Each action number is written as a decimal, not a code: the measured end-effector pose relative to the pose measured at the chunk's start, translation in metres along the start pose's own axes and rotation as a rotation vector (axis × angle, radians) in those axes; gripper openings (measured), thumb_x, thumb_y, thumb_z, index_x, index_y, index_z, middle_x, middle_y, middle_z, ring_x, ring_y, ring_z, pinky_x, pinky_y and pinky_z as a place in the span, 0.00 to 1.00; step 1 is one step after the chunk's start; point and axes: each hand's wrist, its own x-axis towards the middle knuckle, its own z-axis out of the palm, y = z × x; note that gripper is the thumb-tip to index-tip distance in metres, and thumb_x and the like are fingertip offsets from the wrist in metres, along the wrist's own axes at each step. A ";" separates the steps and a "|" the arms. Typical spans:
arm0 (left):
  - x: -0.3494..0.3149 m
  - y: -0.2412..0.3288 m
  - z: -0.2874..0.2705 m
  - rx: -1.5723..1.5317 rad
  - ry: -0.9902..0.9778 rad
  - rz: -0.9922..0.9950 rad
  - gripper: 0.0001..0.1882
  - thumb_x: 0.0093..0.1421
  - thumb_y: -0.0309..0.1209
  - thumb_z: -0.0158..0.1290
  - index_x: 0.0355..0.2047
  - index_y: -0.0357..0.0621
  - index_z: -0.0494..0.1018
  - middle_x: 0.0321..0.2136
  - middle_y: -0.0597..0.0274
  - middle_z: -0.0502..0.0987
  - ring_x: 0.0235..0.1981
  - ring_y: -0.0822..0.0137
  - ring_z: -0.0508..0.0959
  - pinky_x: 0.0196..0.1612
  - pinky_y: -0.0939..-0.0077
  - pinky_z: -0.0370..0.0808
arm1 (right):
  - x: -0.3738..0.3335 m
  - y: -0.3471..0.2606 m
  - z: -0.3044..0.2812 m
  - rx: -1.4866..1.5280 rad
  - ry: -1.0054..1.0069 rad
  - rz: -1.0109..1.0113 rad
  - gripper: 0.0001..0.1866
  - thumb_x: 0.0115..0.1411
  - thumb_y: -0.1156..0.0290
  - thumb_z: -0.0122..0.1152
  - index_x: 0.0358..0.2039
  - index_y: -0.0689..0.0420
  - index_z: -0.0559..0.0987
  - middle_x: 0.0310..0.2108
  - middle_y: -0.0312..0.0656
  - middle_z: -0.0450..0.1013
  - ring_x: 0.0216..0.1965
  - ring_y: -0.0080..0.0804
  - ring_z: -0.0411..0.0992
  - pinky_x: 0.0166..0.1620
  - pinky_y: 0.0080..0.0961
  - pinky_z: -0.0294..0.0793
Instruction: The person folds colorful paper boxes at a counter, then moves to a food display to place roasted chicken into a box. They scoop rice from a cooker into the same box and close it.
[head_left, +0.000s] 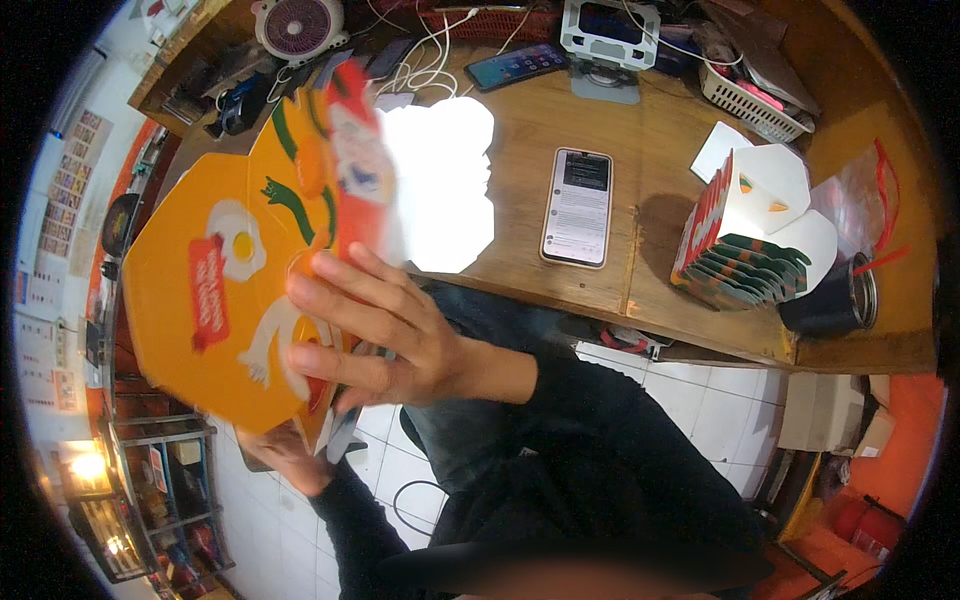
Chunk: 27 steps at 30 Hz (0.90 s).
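Observation:
An orange cardboard food box blank [170,280], printed with a fried egg, green shapes and a red label, is held up at the left, partly folded; its red-and-white side panel is blurred. My left hand [290,455] grips it from below, with most of its fingers hidden behind the card. Across the panel near the fold lie the fingers of my right hand [385,335], its thumb tucked at the lower edge. Just behind the box, a white stack of flat card blanks [450,190] rests on the wooden table [600,110].
Nested, formed food boxes [750,235] stand at the right, beside a dark cup [835,300] and a clear plastic bag [850,205]. A lit phone [577,208] lies mid-table. Farther back are another phone [515,66], white cables, a phone stand [610,40], a basket [755,100] and a fan [300,28].

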 end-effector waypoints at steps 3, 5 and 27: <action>-0.015 -0.007 -0.006 0.256 -0.482 0.110 0.52 0.43 0.59 0.66 0.60 0.38 0.64 0.58 0.47 0.65 0.60 0.55 0.67 0.63 0.61 0.63 | 0.008 -0.013 0.016 0.191 0.140 0.111 0.30 0.65 0.43 0.45 0.58 0.51 0.71 0.60 0.48 0.66 0.62 0.43 0.65 0.64 0.39 0.62; -0.039 -0.008 -0.006 0.221 -0.439 -0.085 0.48 0.42 0.58 0.64 0.56 0.36 0.69 0.51 0.49 0.71 0.56 0.55 0.71 0.61 0.65 0.65 | 0.007 -0.023 0.017 0.221 0.147 0.157 0.30 0.65 0.43 0.46 0.56 0.53 0.72 0.59 0.49 0.68 0.60 0.43 0.66 0.63 0.39 0.63; -0.053 -0.033 0.023 -0.175 -0.591 -0.544 0.67 0.45 0.76 0.48 0.68 0.30 0.45 0.65 0.36 0.53 0.69 0.47 0.52 0.70 0.56 0.45 | -0.040 -0.051 -0.011 0.475 0.228 0.969 0.18 0.67 0.75 0.52 0.57 0.63 0.67 0.49 0.44 0.69 0.49 0.29 0.71 0.51 0.25 0.72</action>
